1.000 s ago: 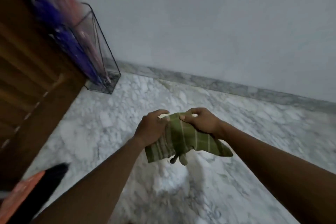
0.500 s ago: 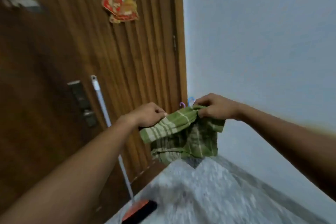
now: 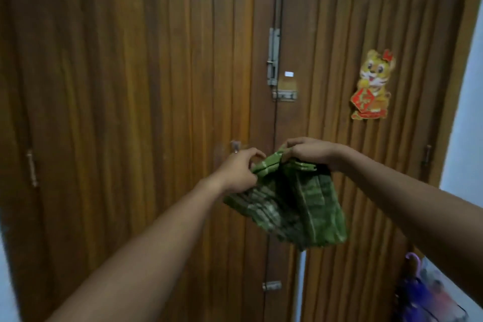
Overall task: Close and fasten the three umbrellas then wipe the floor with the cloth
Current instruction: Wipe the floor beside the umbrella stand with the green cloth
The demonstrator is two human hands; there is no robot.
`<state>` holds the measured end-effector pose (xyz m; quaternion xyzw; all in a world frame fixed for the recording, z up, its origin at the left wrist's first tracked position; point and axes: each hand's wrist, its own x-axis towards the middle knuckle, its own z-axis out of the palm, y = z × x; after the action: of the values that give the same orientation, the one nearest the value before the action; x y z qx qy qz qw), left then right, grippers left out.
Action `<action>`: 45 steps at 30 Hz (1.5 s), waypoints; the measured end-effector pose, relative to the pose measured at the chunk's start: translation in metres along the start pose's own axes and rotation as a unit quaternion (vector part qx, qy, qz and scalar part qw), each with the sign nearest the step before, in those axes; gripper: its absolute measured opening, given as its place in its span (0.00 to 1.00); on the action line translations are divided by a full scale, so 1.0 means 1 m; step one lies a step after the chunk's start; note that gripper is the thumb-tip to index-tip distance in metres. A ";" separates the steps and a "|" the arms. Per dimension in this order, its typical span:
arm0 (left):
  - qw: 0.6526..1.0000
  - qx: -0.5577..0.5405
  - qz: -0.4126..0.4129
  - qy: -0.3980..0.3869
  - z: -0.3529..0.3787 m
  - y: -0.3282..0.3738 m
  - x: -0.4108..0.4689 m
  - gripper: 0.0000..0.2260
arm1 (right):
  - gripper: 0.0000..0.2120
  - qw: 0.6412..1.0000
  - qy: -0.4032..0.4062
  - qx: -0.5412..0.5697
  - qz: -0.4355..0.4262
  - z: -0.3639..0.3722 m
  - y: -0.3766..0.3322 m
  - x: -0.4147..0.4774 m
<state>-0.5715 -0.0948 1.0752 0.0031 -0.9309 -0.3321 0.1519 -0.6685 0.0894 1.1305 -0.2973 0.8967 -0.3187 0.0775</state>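
Now both hands, left hand [image 3: 239, 170] and right hand [image 3: 309, 151], pinch the green striped woven cloth [image 3: 300, 206] before the brown ribbed wooden door [image 3: 130, 86]; blurry folded umbrellas [image 3: 423, 295] sit at five o'clock.

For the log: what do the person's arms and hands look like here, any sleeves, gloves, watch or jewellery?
Both arms are bare from the bottom edge of the frame to the hands: no sleeves show, and neither wrist carries a watch or band. The left hand and right hand are ungloved. No rings or markings can be made out, though the picture is slightly soft.
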 end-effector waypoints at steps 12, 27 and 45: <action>0.997 -0.045 -0.057 -0.028 -0.101 -0.136 0.048 0.17 | 0.05 0.984 -0.073 -0.006 -0.160 0.088 -0.051 0.141; 0.985 0.124 0.021 0.116 -0.039 -0.172 0.170 0.13 | 0.08 0.936 0.150 0.089 -0.307 0.125 0.055 0.240; 0.884 0.336 0.021 0.325 0.057 -0.207 0.204 0.15 | 0.15 0.885 0.329 -0.094 -0.315 0.157 0.123 0.316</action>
<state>-0.8021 -0.2427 0.9632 0.1422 -0.8852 0.0235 0.4422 -0.9328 -0.1005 0.9471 -0.4476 0.7556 -0.3206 -0.3548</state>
